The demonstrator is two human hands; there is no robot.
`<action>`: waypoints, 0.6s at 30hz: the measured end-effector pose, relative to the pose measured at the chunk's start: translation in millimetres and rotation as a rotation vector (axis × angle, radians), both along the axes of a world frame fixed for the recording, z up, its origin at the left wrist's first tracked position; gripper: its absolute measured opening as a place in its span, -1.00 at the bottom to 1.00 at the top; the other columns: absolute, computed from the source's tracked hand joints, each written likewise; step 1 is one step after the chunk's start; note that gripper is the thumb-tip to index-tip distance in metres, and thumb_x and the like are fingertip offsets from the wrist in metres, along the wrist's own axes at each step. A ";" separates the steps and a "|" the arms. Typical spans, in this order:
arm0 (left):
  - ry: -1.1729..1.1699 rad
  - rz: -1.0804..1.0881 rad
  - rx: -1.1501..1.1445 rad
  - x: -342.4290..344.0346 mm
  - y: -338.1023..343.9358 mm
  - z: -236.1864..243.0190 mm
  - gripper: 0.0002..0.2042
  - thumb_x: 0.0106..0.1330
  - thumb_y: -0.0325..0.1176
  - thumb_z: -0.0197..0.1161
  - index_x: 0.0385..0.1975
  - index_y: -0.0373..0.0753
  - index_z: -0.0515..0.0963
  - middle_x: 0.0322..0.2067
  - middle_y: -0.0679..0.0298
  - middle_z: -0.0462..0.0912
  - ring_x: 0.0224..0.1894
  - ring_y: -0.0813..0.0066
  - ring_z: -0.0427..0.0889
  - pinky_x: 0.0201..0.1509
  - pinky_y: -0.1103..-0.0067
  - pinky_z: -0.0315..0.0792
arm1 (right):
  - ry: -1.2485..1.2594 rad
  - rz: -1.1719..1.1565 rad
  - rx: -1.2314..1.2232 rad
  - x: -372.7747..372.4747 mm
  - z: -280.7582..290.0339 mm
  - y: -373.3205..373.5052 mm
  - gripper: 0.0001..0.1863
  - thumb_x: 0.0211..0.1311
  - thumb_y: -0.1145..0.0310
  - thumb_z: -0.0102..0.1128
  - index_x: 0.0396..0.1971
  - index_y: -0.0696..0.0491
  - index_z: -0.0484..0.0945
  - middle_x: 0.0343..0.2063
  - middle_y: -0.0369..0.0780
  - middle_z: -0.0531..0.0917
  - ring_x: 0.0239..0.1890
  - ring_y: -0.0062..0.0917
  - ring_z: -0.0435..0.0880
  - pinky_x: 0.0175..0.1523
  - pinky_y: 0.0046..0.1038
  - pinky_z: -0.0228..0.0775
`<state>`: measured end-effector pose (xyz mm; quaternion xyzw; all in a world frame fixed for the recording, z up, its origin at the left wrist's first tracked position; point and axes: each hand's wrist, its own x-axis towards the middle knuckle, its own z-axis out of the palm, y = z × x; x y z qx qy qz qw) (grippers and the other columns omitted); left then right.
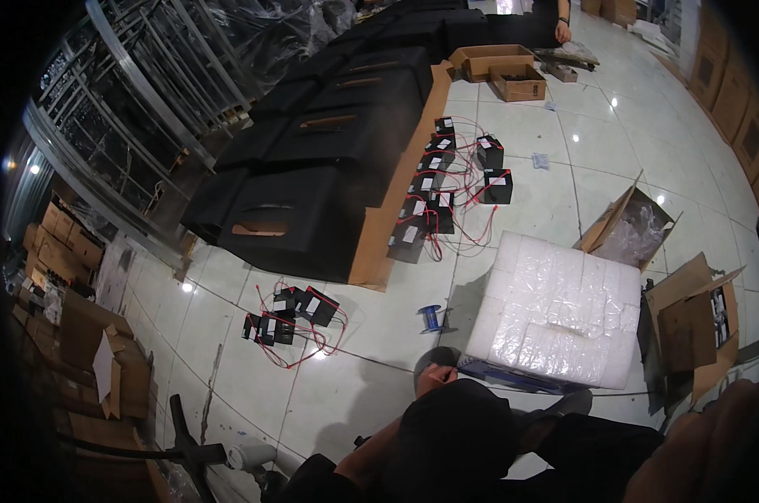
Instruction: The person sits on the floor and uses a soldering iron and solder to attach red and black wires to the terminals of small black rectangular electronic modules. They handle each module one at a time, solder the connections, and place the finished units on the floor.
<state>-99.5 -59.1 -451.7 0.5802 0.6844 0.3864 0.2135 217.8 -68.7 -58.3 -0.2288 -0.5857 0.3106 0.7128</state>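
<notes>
Left grip (436, 377), its closure and contents impossible to tell, sits near the white foam block (555, 306), where a careless forward sweep could knock the blue spool (430, 318).

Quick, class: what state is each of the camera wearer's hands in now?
Left hand: by the grey shoe; open or closed, cannot be told.
Right hand: not in view; cannot be told.

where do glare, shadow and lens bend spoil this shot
In the head view, small bright glare spots dot the floor tiles and the wrapped white foam block shines; a soft shadow falls left of the left hand; the black cases lose surface detail; the metal beams at left curve with the fisheye; the corners go black.
</notes>
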 end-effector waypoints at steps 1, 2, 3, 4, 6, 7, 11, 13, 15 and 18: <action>-0.003 -0.016 0.021 -0.8 0.5 0.3 -0.91 0.11 -0.37 0.37 -0.49 -0.25 0.69 -0.62 0.15 0.60 -0.49 0.22 0.60 -0.38 0.38 0.46 | 0.001 -0.005 -0.003 -0.8 -0.5 -1.0 -0.54 0.29 0.10 -0.01 -0.34 0.25 0.64 -0.40 -0.08 0.70 -0.29 -0.29 0.70 -0.15 -0.34 0.58; -0.006 -0.031 0.038 -0.9 0.0 0.5 -0.91 0.11 -0.37 0.37 -0.49 -0.25 0.69 -0.62 0.15 0.61 -0.49 0.22 0.60 -0.37 0.38 0.46 | 0.003 -0.003 -0.004 -0.9 -1.0 -1.1 -0.54 0.29 0.09 -0.01 -0.34 0.25 0.64 -0.40 -0.08 0.70 -0.29 -0.29 0.70 -0.15 -0.34 0.58; -0.015 -0.012 0.031 -1.0 -0.5 0.7 -0.92 0.09 -0.38 0.39 -0.49 -0.23 0.69 -0.63 0.15 0.60 -0.50 0.21 0.59 -0.38 0.36 0.46 | 0.003 -0.004 -0.005 -0.9 -0.9 -1.7 -0.53 0.29 0.09 -0.01 -0.35 0.25 0.64 -0.40 -0.08 0.70 -0.29 -0.29 0.70 -0.15 -0.34 0.58; -0.026 0.007 0.025 0.0 -0.6 0.3 -0.93 0.06 -0.39 0.40 -0.49 -0.21 0.68 -0.64 0.15 0.59 -0.52 0.19 0.58 -0.38 0.33 0.45 | 0.004 -0.005 -0.005 -0.9 -1.3 -2.0 -0.53 0.29 0.08 -0.01 -0.35 0.25 0.64 -0.40 -0.08 0.70 -0.29 -0.29 0.70 -0.15 -0.34 0.58; -0.047 0.023 0.014 1.4 0.0 -1.5 -0.93 0.05 -0.40 0.41 -0.49 -0.20 0.68 -0.65 0.14 0.59 -0.53 0.17 0.57 -0.34 0.31 0.45 | 0.000 -0.007 -0.002 -0.5 -1.4 -3.0 -0.52 0.29 0.08 -0.02 -0.35 0.25 0.64 -0.40 -0.08 0.70 -0.29 -0.29 0.70 -0.16 -0.34 0.58; -0.055 0.021 0.005 1.2 0.0 -2.6 -0.93 0.05 -0.40 0.41 -0.50 -0.20 0.68 -0.65 0.14 0.60 -0.53 0.16 0.58 -0.29 0.32 0.47 | -0.001 -0.009 -0.002 -0.4 -1.4 -3.7 -0.52 0.29 0.07 -0.02 -0.35 0.25 0.64 -0.40 -0.08 0.70 -0.29 -0.29 0.70 -0.16 -0.34 0.58; 0.018 -0.020 0.102 0.0 -1.0 -8.7 -0.94 0.06 -0.40 0.40 -0.51 -0.21 0.68 -0.63 0.12 0.62 -0.50 0.14 0.61 -0.09 0.34 0.50 | -0.011 -0.016 -0.006 0.5 -1.3 -5.9 -0.50 0.29 0.05 -0.03 -0.36 0.25 0.64 -0.41 -0.08 0.69 -0.29 -0.29 0.70 -0.16 -0.34 0.58; -0.013 -0.008 0.012 -0.6 -2.0 -11.4 -0.94 0.08 -0.39 0.39 -0.50 -0.21 0.68 -0.62 0.11 0.62 -0.48 0.14 0.63 0.00 0.33 0.50 | -0.010 -0.015 -0.009 1.6 -1.5 -5.7 -0.49 0.29 0.04 -0.04 -0.36 0.25 0.64 -0.41 -0.08 0.69 -0.29 -0.28 0.70 -0.17 -0.34 0.58; -0.018 -0.012 -0.025 -0.5 -1.7 -13.1 -0.94 0.09 -0.38 0.39 -0.49 -0.20 0.68 -0.60 0.10 0.63 -0.46 0.14 0.65 0.05 0.31 0.49 | -0.012 -0.019 -0.015 1.5 -3.2 -5.5 -0.48 0.29 0.03 -0.04 -0.36 0.25 0.64 -0.41 -0.08 0.69 -0.29 -0.28 0.69 -0.17 -0.34 0.58; 0.016 -0.046 0.016 -1.5 0.8 -11.7 -0.93 0.11 -0.39 0.37 -0.48 -0.22 0.68 -0.58 0.10 0.64 -0.44 0.14 0.64 -0.06 0.31 0.48 | -0.019 -0.022 -0.019 2.1 -4.5 -5.2 -0.47 0.29 0.02 -0.05 -0.36 0.25 0.64 -0.41 -0.08 0.69 -0.29 -0.28 0.69 -0.17 -0.34 0.58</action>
